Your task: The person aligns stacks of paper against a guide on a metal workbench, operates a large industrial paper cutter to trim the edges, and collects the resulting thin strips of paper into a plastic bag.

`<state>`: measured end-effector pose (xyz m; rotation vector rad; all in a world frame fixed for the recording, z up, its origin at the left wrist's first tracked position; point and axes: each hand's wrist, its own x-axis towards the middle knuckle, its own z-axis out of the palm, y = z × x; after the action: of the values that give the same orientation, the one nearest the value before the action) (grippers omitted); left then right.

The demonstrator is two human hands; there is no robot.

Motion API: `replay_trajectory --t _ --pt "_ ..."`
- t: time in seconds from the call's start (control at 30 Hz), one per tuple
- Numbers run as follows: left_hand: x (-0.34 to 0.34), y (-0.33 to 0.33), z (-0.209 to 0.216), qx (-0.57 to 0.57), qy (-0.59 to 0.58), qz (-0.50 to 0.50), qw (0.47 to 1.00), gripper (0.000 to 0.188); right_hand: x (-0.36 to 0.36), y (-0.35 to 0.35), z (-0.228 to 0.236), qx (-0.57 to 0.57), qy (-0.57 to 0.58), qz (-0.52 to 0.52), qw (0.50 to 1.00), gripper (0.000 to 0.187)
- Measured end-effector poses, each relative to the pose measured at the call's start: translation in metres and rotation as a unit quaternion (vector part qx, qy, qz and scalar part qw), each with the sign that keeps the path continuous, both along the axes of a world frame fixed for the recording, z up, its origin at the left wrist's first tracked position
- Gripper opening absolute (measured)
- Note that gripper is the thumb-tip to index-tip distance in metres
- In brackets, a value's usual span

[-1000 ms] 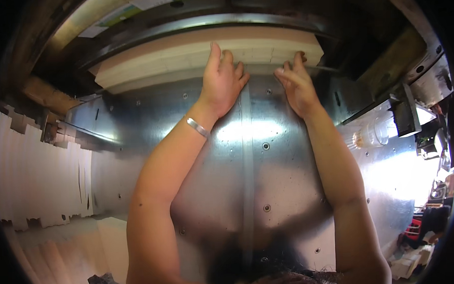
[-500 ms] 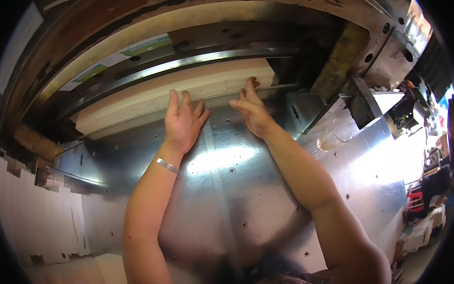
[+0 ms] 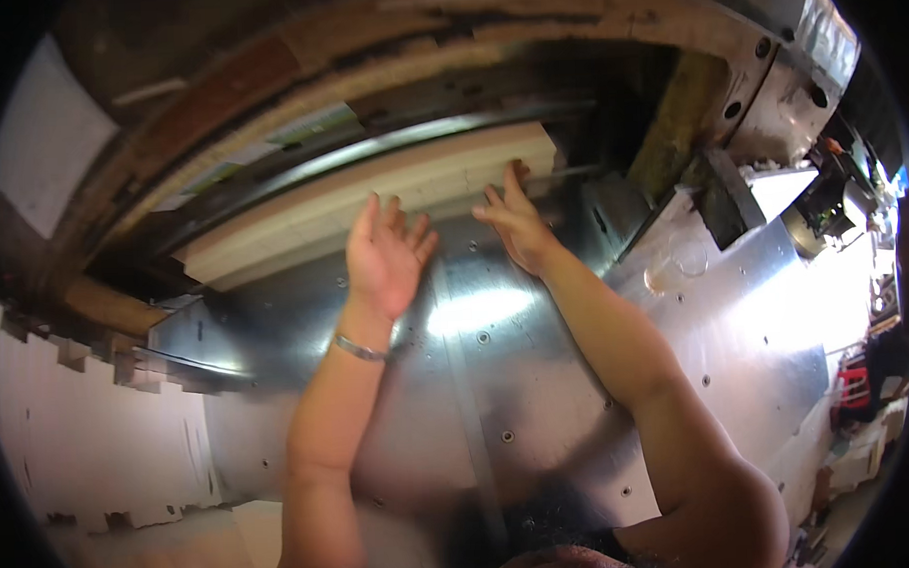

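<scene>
A long stack of cream sheets (image 3: 440, 164), which looks like paper, lies across the far end of a steel table (image 3: 538, 381), beneath the dark metal bar (image 3: 380, 144) of a large cutting machine. My left hand (image 3: 386, 261), with a metal bangle at the wrist, is raised in front of the stack's middle. Its fingers are spread and nothing is in it. Closer to the stack's right end is my right hand (image 3: 521, 227), also open and unladen. Its fingertips overlap the front face of the stack; whether they touch it I cannot tell.
A metal side block (image 3: 617, 213) stands right of the stack. On the table's right part is a clear round glass-like thing (image 3: 674, 266). Pale stacked sheets (image 3: 99, 427) fill the left side. A red stool-like object (image 3: 854, 388) shows far right.
My left hand has drawn back a little from the stack, its palm turned up more. The right hand stays nearly in place by the stack. The whole view has shifted slightly.
</scene>
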<state>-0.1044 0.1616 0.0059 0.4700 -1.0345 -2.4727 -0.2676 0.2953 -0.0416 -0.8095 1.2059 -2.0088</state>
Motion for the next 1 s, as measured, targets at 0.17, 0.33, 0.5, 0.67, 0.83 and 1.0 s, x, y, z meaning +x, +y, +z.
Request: replay_trajectory --t 0.17,0.33,0.5,0.67,0.83,1.0 --pt "0.032 0.048 0.015 0.125 0.017 0.034 0.991 0.057 0.008 -0.009 0.0 -0.017 -0.012 0.0 1.0 0.115" --pt "0.085 0.15 0.027 0.128 0.093 0.029 0.987 0.061 -0.018 -0.002 -0.023 -0.046 -0.032 0.013 0.998 0.113" --pt "0.235 0.224 0.004 0.144 0.099 -0.123 0.977 0.064 -0.017 -0.015 -0.023 -0.041 -0.01 0.004 0.999 0.113" --pt "0.393 0.301 -0.013 0.131 -0.04 0.043 0.99 0.036 -0.011 -0.024 -0.028 -0.028 -0.007 -0.013 0.999 0.104" --pt "0.454 0.367 -0.104 0.341 -0.08 0.198 0.916 0.021 -0.025 -0.031 -0.034 0.021 0.042 -0.059 0.997 0.103" --pt "0.371 0.393 -0.089 0.265 -0.275 0.215 0.899 0.05 -0.031 -0.047 -0.055 0.094 0.095 -0.1 0.986 0.103"
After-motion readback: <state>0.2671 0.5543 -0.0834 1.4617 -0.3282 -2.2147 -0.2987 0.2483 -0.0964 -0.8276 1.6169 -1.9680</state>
